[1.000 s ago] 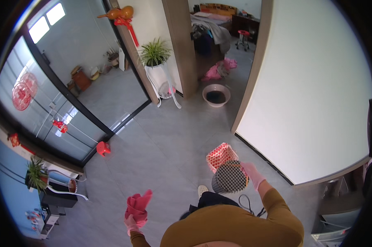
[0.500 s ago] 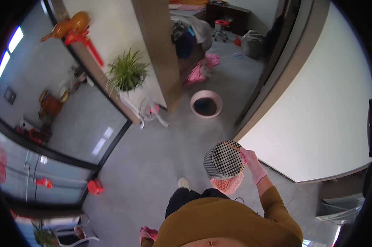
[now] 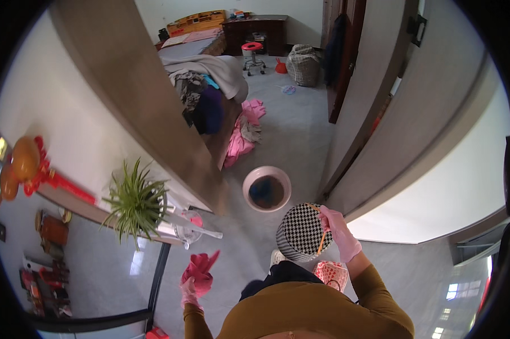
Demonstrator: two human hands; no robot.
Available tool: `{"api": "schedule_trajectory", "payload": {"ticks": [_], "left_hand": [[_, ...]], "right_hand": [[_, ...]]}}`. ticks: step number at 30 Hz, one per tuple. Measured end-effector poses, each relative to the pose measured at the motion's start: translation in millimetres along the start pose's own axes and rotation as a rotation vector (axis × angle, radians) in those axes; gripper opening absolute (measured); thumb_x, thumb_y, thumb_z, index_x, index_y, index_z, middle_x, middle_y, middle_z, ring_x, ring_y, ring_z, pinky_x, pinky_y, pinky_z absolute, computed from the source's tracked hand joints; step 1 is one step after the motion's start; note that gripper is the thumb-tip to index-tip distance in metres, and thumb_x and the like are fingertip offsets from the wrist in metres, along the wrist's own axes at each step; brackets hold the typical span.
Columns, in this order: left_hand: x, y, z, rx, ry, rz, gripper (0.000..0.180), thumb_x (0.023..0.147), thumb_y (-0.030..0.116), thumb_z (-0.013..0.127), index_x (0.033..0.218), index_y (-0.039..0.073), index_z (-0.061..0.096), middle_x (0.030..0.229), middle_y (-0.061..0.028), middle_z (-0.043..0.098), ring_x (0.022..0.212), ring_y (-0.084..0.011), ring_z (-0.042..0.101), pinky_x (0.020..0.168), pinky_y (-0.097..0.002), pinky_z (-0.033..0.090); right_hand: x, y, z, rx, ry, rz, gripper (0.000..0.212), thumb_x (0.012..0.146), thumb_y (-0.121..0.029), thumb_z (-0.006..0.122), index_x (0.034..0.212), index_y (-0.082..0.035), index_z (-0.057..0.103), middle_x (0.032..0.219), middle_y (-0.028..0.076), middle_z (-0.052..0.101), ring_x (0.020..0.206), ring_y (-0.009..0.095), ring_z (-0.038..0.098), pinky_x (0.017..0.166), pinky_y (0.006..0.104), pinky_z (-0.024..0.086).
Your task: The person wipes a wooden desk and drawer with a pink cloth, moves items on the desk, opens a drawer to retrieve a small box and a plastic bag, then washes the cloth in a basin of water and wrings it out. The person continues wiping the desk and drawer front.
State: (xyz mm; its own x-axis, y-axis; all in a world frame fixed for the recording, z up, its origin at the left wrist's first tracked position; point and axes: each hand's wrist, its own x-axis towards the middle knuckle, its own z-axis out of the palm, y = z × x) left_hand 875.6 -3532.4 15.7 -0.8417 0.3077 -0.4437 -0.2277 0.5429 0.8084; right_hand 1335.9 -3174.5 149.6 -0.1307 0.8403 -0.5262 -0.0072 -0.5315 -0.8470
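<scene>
My right hand (image 3: 341, 233), in a thin pink glove, is closed around the orange handle of a round stool (image 3: 304, 229) with a black-and-white houndstooth top. The stool hangs in front of my legs. My left hand (image 3: 190, 295), also gloved in pink, grips a crumpled dark pink cloth (image 3: 199, 274), one thin end of it pointing up. Below the stool shows a red-and-white patterned thing (image 3: 331, 273), partly hidden by the stool and my body. On the floor ahead stands a pale pink basin (image 3: 247, 195) with dark water and something blue inside.
A potted spider plant (image 3: 135, 203) on a white stand is to the left, by the door frame (image 3: 201, 169). Past the doorway, pink clothes (image 3: 241, 141) lie beside a bed (image 3: 181, 51). A red-topped wheeled stool (image 3: 252, 47) and a grey bag (image 3: 304, 65) stand farther back.
I have moved toward the doorway, so the basin is nearer. My left hand has come up into view with the dark pink cloth. My right hand still carries the houndstooth stool.
</scene>
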Motion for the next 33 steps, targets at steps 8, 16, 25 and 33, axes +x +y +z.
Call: {"api": "schedule_trajectory", "payload": {"ticks": [8, 16, 25, 33], "left_hand": [[75.8, 90.5, 102.4, -0.494, -0.138, 0.018, 0.045, 0.078, -0.001, 0.066, 0.123, -0.003, 0.063, 0.107, -0.0128, 0.071, 0.098, -0.0271, 0.069, 0.089, -0.0371, 0.057], [178.9, 281.3, 269.7, -0.337, -0.465, 0.313, 0.052, 0.078, 0.002, 0.065, 0.13, -0.002, 0.062, 0.118, -0.0099, 0.068, 0.109, -0.0202, 0.064, 0.097, -0.0334, 0.051], [207.3, 436.4, 429.9, -0.341, -0.839, 0.423, 0.047, 0.084, -0.001, 0.07, 0.13, -0.001, 0.062, 0.119, -0.0066, 0.068, 0.109, -0.0172, 0.064, 0.099, -0.0313, 0.051], [252.1, 532.6, 588.0, -0.383, -0.818, 0.324, 0.049, 0.083, -0.003, 0.068, 0.132, -0.002, 0.059, 0.122, -0.008, 0.067, 0.112, -0.018, 0.063, 0.102, -0.0318, 0.048]], "right_hand": [[133.5, -92.2, 37.4, 0.031, 0.044, -0.004, 0.038, 0.093, -0.04, 0.065, 0.081, -0.004, 0.062, 0.055, -0.001, 0.048, 0.047, 0.011, 0.046, 0.046, 0.0281, 0.036], [236.4, -170.6, 11.1, 0.198, 0.304, -0.118, 0.045, 0.096, -0.049, 0.063, 0.087, -0.005, 0.062, 0.054, -0.004, 0.048, 0.045, 0.01, 0.044, 0.047, 0.0256, 0.037], [348.9, -269.4, 4.5, 0.273, 0.466, -0.299, 0.043, 0.097, -0.049, 0.062, 0.091, -0.006, 0.062, 0.056, -0.002, 0.05, 0.049, 0.01, 0.049, 0.049, 0.026, 0.042], [590.4, -273.2, -45.5, 0.438, 0.447, -0.026, 0.037, 0.094, -0.048, 0.067, 0.082, -0.014, 0.057, 0.057, -0.003, 0.051, 0.047, 0.012, 0.05, 0.044, 0.0291, 0.042]]}}
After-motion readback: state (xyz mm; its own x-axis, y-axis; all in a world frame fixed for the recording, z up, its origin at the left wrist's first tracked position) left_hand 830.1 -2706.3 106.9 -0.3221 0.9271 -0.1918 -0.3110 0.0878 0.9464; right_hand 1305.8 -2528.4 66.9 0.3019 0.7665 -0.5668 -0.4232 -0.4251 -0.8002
